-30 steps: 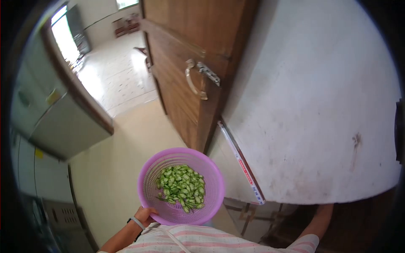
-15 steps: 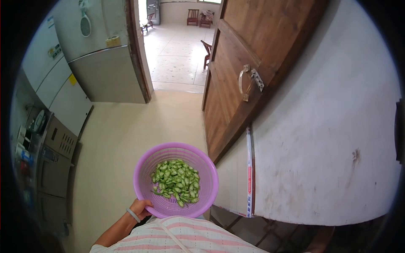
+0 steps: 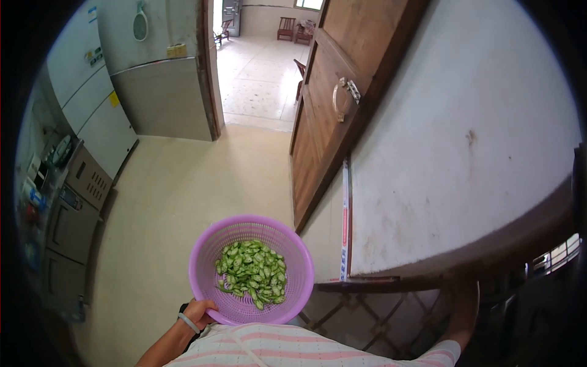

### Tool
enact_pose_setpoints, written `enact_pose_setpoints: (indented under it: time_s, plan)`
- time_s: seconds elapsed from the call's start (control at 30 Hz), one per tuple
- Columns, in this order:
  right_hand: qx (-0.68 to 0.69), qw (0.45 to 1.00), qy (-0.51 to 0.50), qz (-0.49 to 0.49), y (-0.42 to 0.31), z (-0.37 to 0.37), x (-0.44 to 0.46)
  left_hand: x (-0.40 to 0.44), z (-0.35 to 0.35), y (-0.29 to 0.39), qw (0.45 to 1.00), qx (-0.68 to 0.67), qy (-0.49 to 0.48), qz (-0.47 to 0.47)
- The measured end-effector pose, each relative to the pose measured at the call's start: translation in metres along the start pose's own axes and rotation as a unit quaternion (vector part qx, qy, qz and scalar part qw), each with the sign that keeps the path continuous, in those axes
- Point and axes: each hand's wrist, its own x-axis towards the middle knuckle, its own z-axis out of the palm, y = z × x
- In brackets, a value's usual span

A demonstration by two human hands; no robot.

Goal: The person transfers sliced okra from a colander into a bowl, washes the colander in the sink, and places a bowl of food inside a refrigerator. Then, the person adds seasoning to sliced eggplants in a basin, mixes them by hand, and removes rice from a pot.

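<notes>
My left hand, with a pale bracelet at the wrist, is closed on the near-left rim of a purple plastic colander. The colander is in front of my striped shirt, tilted so that its inside shows. Many cut green vegetable pieces with pale centres lie in it; I cannot make out their exact kind. On the right my right forearm reaches up toward the dark lower edge of the white wall. My right hand is lost in shadow there, so its fingers do not show.
A wooden door with a clear handle stands open ahead, beside a white wall. Through the doorway are a pale floor and several wooden chairs. On the left stand a white refrigerator and a counter with cabinets. A dark lattice pattern shows below right.
The view has turned to the right and shifted forward. The colander stays in my left hand. More of my right forearm shows at the right, and a bright barred window has come into sight.
</notes>
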Motion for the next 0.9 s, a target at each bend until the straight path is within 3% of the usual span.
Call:
enact_pose_setpoints:
  time_s: [0.33,0.53,0.67,0.7,0.77,0.83,0.9]
  plan:
    - [0.015,0.996,-0.065,0.060,0.024,-0.001,-0.007,-0.052,0.009,-0.070,1.000,0.010,0.011,-0.010]
    - [0.038,0.980,-0.133,0.142,0.083,0.013,-0.038,-0.042,0.021,-0.077,0.997,0.053,-0.026,-0.045]
    - [0.056,0.948,-0.185,0.254,0.123,-0.045,-0.074,-0.064,0.054,-0.103,0.995,0.088,-0.026,-0.036]
    - [0.084,0.923,-0.152,0.343,0.123,-0.069,-0.089,-0.070,0.061,-0.112,0.995,0.093,-0.021,-0.039]
    - [-0.012,0.912,-0.115,0.394,0.118,-0.104,-0.127,-0.079,0.072,-0.134,0.994,0.103,-0.011,-0.044]
    - [-0.072,0.892,-0.263,0.361,0.123,-0.165,-0.156,-0.088,0.080,-0.159,0.991,0.129,-0.005,-0.038]
    - [-0.043,0.861,-0.157,0.482,0.153,-0.236,-0.157,-0.098,0.090,-0.184,0.990,0.136,-0.007,-0.042]
